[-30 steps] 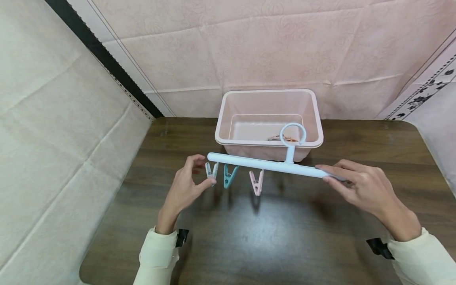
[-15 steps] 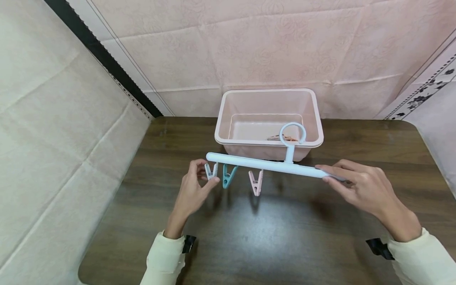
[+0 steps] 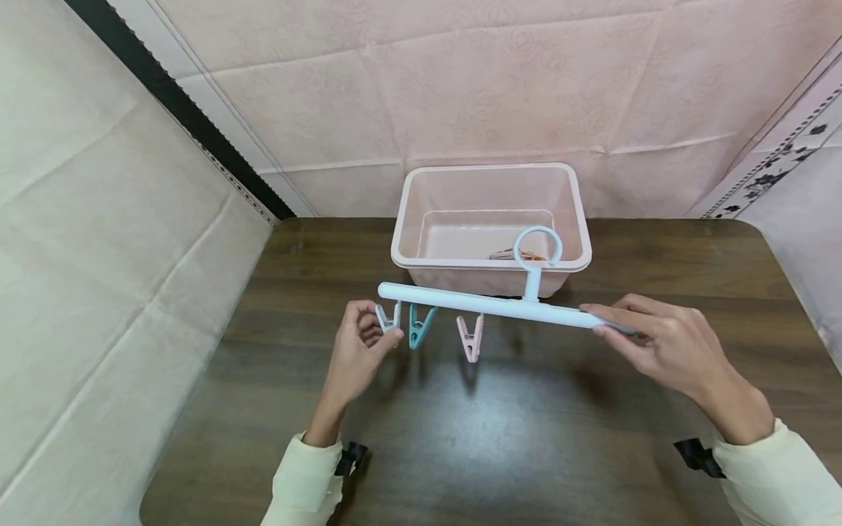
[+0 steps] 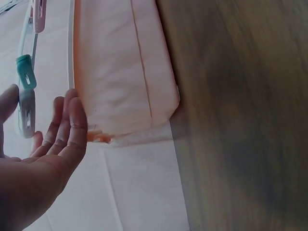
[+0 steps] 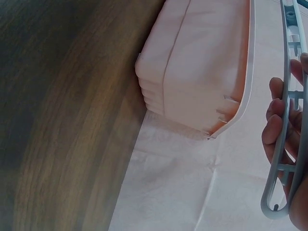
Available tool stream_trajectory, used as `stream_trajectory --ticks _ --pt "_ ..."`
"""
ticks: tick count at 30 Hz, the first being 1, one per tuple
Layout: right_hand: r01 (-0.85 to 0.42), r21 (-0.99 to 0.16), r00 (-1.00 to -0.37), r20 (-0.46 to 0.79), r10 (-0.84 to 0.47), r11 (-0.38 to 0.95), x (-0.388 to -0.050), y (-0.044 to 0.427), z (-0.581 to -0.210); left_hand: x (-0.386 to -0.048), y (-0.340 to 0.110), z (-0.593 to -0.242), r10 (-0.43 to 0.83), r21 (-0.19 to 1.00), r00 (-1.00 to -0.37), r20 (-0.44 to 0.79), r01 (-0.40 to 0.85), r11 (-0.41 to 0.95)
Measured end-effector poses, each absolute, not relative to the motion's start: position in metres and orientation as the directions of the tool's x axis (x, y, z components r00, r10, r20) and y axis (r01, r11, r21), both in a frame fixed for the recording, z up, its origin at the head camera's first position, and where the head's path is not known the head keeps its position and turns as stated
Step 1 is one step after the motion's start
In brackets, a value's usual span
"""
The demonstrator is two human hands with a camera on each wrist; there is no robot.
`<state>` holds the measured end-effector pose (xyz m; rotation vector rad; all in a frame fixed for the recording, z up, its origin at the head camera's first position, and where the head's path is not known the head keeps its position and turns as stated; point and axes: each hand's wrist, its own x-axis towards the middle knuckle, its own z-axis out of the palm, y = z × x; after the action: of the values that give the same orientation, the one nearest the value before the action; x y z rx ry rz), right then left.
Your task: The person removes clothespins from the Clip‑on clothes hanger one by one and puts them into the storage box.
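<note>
Your sleeves [image 3: 302,473] sit nearest, black straps [image 3: 701,457] at the wrists, over a dark wood tabletop [image 3: 487,446]. Your right hand [image 3: 680,349] pinches the right end of the blue hanger [image 3: 473,303] between thumb and fingers. Your left hand [image 3: 358,356] is at the other end: thumb against the pale clip [image 4: 27,115], fingers bent around its far side; can't tell if you're actually pinching it. Teal clip [image 3: 417,336] hangs just beside that one, pink clip [image 3: 471,348] farther along toward the middle, both under the bar. You have the hanger up off the tabletop, bar slightly tilted, right end lower in the head view, hook upward. Behind it, pink bin [image 3: 454,278] on the tabletop, some small copper-toned pieces [image 3: 528,255] inside, too small to identify. Pale patterned cloth [image 3: 500,80] behind the bin.
</note>
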<state>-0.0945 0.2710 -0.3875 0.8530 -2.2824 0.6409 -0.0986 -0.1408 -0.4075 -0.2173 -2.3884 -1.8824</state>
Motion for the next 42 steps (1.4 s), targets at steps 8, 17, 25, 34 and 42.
stream_trajectory --ticks 8,17,25,34,42 --pt "-0.713 -0.198 -0.577 0.710 -0.403 0.672 -0.096 0.271 -0.388 -0.098 -0.137 -0.408 0.014 0.979 -0.981 0.194 0.195 0.057" --pt "-0.708 -0.203 -0.591 0.695 -0.410 0.676 -0.096 0.274 -0.388 -0.098 -0.139 -0.406 0.028 0.967 -0.973 0.230 0.225 -0.123" --pt "-0.723 -0.179 -0.557 0.723 -0.409 0.667 -0.098 0.270 -0.383 -0.097 -0.144 -0.407 0.052 0.939 -0.976 0.213 0.190 -0.285" --pt "-0.724 -0.190 -0.562 0.720 -0.407 0.664 -0.097 0.271 -0.384 -0.098 -0.149 -0.410 0.119 0.865 -0.969 0.217 0.135 -0.482" --pt "-0.714 -0.212 -0.602 0.672 -0.431 0.668 -0.096 0.276 -0.390 -0.097 -0.146 -0.406 0.016 0.897 -0.987 0.161 0.140 -0.419"
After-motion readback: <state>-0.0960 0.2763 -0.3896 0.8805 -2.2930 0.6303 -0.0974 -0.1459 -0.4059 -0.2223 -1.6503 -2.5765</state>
